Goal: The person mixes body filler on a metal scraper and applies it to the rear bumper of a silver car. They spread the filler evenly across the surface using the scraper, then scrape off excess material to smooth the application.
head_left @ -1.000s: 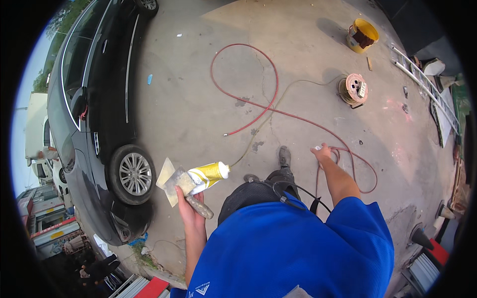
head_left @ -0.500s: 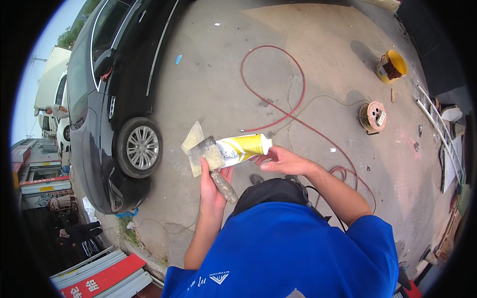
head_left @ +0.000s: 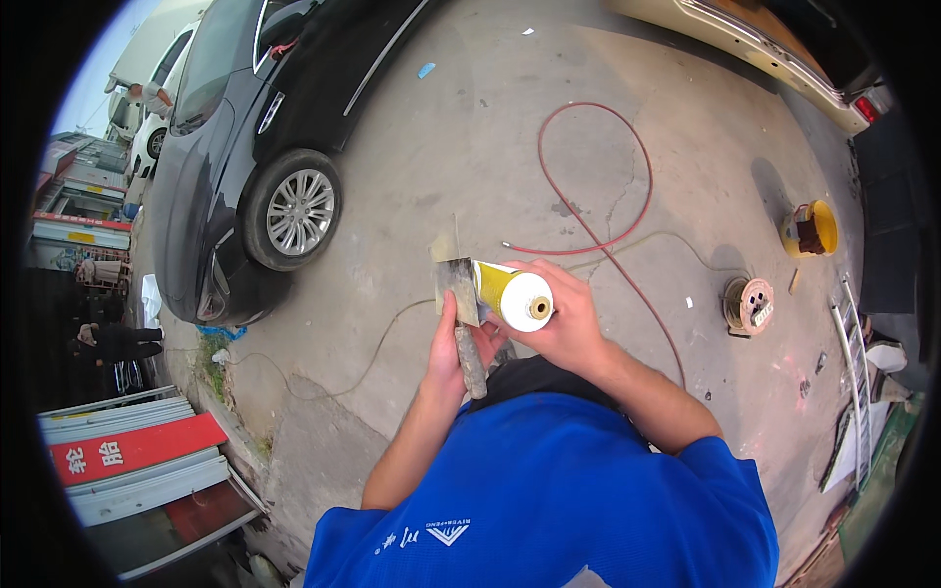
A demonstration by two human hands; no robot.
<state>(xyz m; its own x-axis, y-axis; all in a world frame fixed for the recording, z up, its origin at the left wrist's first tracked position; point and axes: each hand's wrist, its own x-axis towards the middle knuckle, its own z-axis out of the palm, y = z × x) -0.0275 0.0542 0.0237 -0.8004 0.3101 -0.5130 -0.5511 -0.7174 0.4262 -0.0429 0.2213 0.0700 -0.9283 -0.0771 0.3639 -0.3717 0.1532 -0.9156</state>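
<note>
My left hand [head_left: 446,343] is closed on a scraper [head_left: 470,363] with a worn handle and stained blade, held upright with a thin pale plate [head_left: 444,235] behind it. My right hand [head_left: 569,323] is wrapped round a white and yellow tube [head_left: 500,284], whose round end with a small brass-coloured opening faces me. The tube lies right against the scraper's blade, and both hands are close together above my waist. The fingertips of my right hand are partly hidden behind the tube.
A black car [head_left: 230,157] stands at left, with a person [head_left: 157,98] beyond it and another [head_left: 123,343] lower. A red hose [head_left: 642,299], a cable reel [head_left: 742,309] and a yellow bucket [head_left: 823,230] lie rightward, beside a ladder [head_left: 853,382]. A vehicle [head_left: 745,44] is at top right.
My right hand has come in from the right and closed on the tube, which has turned from sideways to end-on toward me. Both hands moved rightward in view; the view has swung round.
</note>
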